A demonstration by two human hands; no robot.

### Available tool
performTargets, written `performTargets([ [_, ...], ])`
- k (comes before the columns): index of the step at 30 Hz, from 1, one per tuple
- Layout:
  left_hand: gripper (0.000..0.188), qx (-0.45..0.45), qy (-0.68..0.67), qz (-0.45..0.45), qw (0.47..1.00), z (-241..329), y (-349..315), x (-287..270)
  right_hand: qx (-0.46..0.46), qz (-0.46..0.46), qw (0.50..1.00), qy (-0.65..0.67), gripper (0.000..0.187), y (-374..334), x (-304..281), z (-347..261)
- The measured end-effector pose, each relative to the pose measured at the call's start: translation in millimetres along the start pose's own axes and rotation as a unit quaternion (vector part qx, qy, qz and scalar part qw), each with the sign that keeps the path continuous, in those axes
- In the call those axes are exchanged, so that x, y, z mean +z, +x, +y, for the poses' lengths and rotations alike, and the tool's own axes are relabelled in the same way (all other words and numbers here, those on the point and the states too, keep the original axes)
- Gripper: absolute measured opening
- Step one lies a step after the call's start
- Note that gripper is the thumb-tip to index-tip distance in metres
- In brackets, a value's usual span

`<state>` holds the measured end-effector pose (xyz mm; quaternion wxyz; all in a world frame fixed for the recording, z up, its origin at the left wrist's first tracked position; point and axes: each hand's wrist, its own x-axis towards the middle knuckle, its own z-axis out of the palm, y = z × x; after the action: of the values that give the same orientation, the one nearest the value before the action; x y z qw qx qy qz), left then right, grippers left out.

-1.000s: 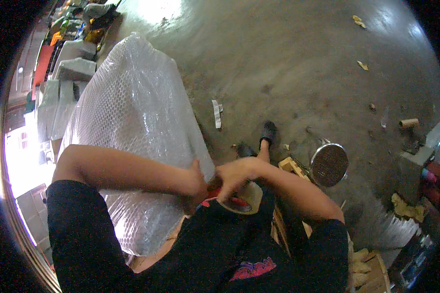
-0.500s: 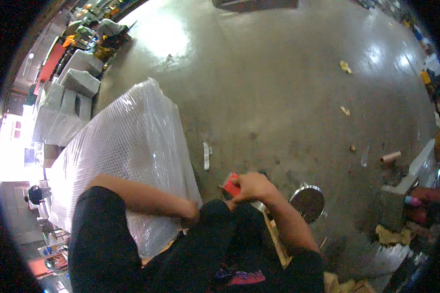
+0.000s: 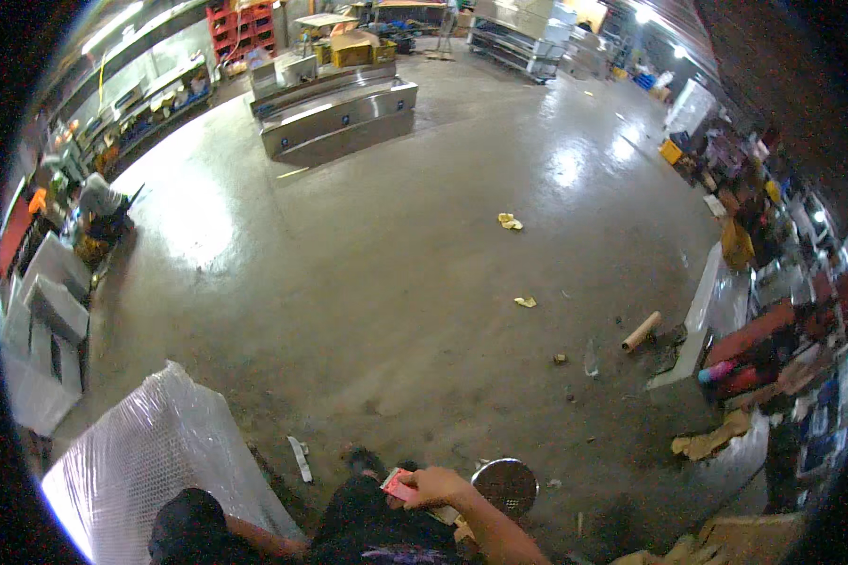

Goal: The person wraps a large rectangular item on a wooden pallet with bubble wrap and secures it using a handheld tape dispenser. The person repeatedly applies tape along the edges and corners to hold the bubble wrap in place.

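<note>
My right hand [image 3: 433,488] is closed around a small red block-shaped object [image 3: 400,484] with a pale edge, just above my dark-clothed lap. Its exact kind does not show. At the lower edge, my left forearm [image 3: 266,540] runs behind my dark sleeve toward my lap, and the fingers of that hand are hidden. Beside it on the left stands a large bubble-wrapped piece [image 3: 151,461] under shiny clear film. Right of my right hand is a round, dark-topped thing with a metal rim [image 3: 505,487].
Yellow scraps [image 3: 510,221], a white strip [image 3: 300,459] and a brown cardboard tube [image 3: 642,331] lie on the concrete floor. Long metal units [image 3: 339,118] stand farther off. A person [image 3: 104,202] crouches at far left beside wrapped boxes [image 3: 57,301]. Clutter lines the right side.
My view has tipped up and swung right, so more of the far room shows and the wrapped piece sits lower left. The red object stays in my right hand; my left hand has dropped from sight.
</note>
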<state>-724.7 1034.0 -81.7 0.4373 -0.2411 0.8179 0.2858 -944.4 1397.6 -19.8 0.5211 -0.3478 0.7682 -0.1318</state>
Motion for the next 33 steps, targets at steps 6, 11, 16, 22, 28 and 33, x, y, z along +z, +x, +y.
performTargets([
  [6, 0.051, -0.067, -0.05, -0.039, 0.996, -42, 53, 95, 0.021, -0.011, 0.999, -0.025, 0.074, 0, -34, 26],
  [11, 0.047, -0.064, -0.041, -0.064, 0.995, -19, 124, 86, -0.01, -0.051, 0.999, 0.014, 0.079, 72, -71, 32],
  [16, 0.085, -0.256, -0.457, 0.243, 0.817, -24, 138, -30, -0.016, -0.035, 0.997, -0.068, 0.079, 144, -153, -10],
  [22, 0.102, -0.29, -0.564, 0.298, 0.714, 8, 103, -107, -0.043, -0.057, 0.97, -0.233, 0.085, 207, -269, -114],
  [28, 0.102, -0.171, -0.396, 0.417, 0.8, 52, 52, -241, -0.095, -0.086, 0.907, -0.401, 0.088, 291, -344, -208],
  [33, 0.103, -0.206, -0.828, 0.407, 0.326, 3, 58, -305, -0.158, -0.138, 0.932, -0.295, 0.087, 348, -377, -248],
])
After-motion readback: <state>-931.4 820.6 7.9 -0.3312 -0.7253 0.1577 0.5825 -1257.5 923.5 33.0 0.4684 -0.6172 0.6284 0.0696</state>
